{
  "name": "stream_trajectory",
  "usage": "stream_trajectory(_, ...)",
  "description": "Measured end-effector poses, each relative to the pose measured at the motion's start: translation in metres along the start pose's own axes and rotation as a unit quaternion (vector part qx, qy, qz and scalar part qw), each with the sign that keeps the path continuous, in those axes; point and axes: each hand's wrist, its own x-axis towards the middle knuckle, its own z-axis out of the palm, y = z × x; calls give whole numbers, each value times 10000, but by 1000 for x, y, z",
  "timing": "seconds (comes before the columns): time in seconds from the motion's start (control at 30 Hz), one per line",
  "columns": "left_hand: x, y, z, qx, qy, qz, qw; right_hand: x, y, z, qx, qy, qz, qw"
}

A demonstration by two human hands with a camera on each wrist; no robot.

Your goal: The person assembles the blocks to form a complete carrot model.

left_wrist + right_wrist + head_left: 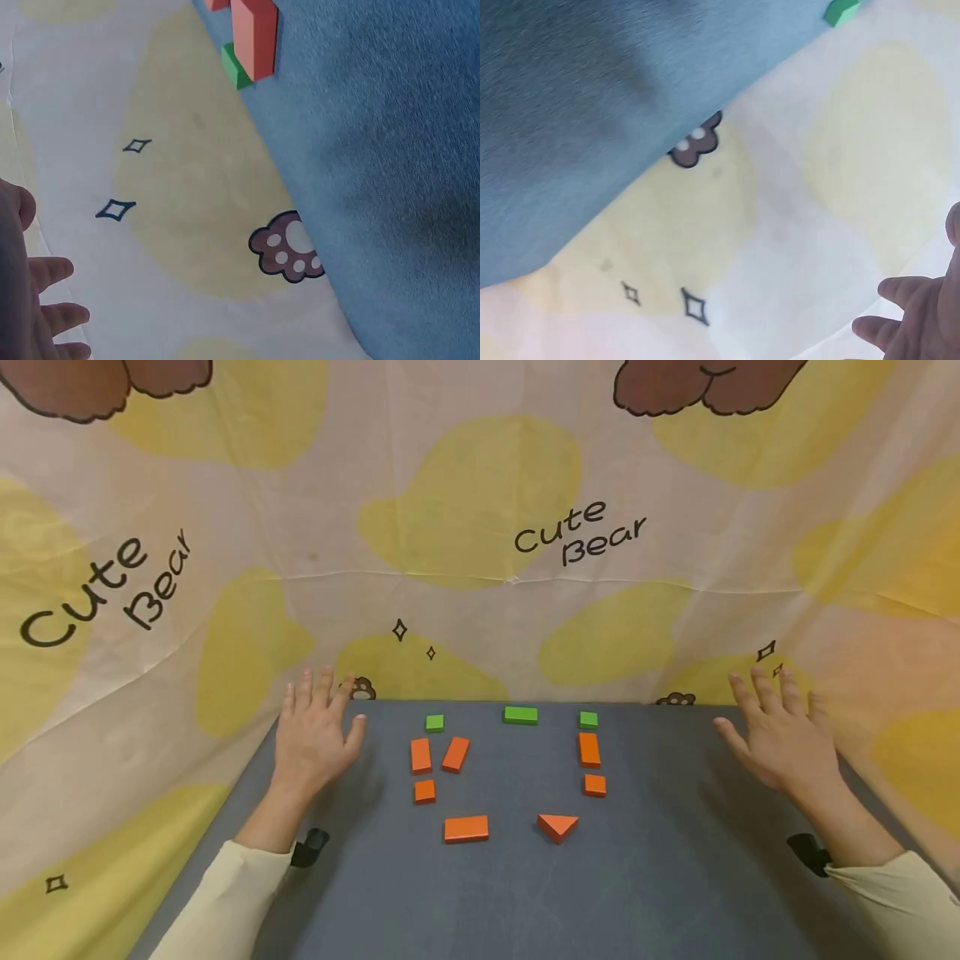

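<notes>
My left hand (313, 739) is held above the left side of the table, fingers spread and holding nothing. On the right side, my right hand (787, 739) hovers likewise, its fingers apart. Between them lie several blocks. Along the back are a small green block (435, 723), a long green block (521, 716) and another small green block (588, 720). Nearest the left hand are an orange rectangular block (421, 756), a slanted orange block (455, 755) and an orange cube (424, 792). Nearest the right are an orange block (589, 750) and an orange cube (595, 786).
Closer to me lie a long orange block (466, 829) and an orange triangular block (557, 827). The dark blue-grey table (495, 902) ends at a patterned cloth (465, 527), which hangs behind it and along both sides. Dark wrist devices (310, 847) sit below both hands.
</notes>
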Motion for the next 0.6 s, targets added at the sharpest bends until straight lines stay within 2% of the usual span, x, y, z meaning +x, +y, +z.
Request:
stream_trajectory(0.23, -1, 10, 0, 1, -33, 189, 9998, 6, -26, -4, -46, 371, -245, 9990)
stream_trajectory(0.47, -2, 21, 1, -76, 47, 288, 9995, 18, -56, -2, -107, 431, -518, 9977)
stream_trajectory(0.6, -2, 26, 3, -150, 60, 353, 9992, 26, -77, -1, 30, 539, -698, 9961)
